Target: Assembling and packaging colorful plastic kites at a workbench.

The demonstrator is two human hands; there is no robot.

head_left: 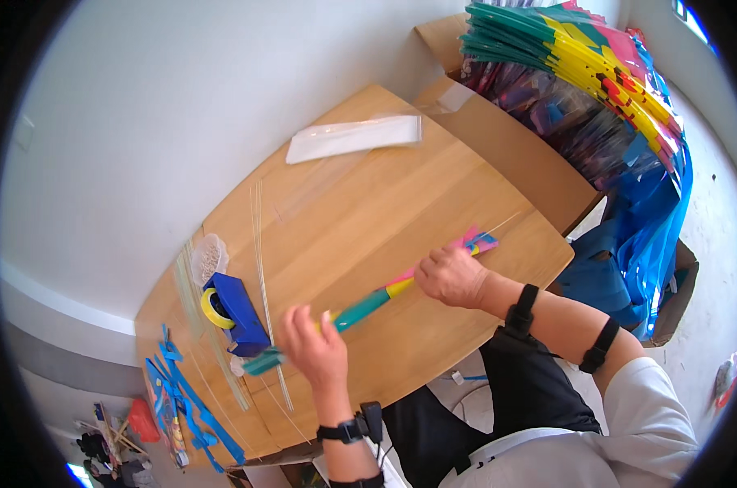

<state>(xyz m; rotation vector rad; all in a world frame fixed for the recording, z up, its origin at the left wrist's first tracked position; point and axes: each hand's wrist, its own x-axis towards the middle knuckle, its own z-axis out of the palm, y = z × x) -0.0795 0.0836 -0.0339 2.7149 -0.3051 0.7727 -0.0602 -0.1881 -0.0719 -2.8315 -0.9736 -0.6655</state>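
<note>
A narrow roll of teal, yellow and pink sheet (365, 309) lies slantwise above the wooden table (368, 220), much like a rolled-up kite. My right hand (451, 276) is closed around its pink and yellow part. Beyond that hand sticks out a pink and blue end with a thin rod (502, 222). My left hand (315, 348), slightly blurred, is curled about the teal part. Past it the teal end hangs out near the tape dispenser. The fingers' undersides are hidden in both hands.
A blue tape dispenser (242, 313) with yellow tape stands left, beside a dish of small white pieces (210, 259). Thin rods (260, 244) and blue strips (191, 398) lie nearby. White sheets (356, 138) rest at the back. Stacked colourful sheets (580, 65) overhang a cardboard box (515, 150).
</note>
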